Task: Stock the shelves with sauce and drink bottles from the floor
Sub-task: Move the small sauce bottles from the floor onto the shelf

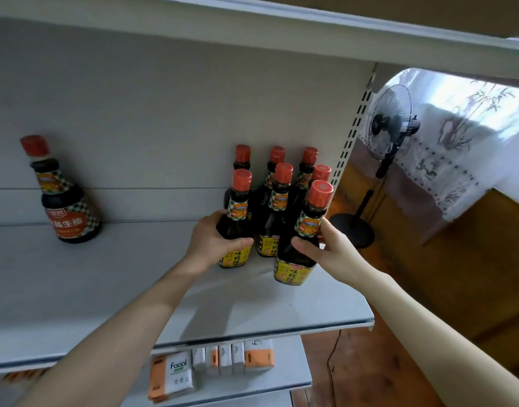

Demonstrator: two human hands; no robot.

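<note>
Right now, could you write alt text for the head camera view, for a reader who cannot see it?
The left hand grips a red-capped sauce bottle and the right hand a second bottle, beside a group of like bottles on a grey shelf. A lone bottle stands further left; tissue packs sit on the lower shelf.
</note>
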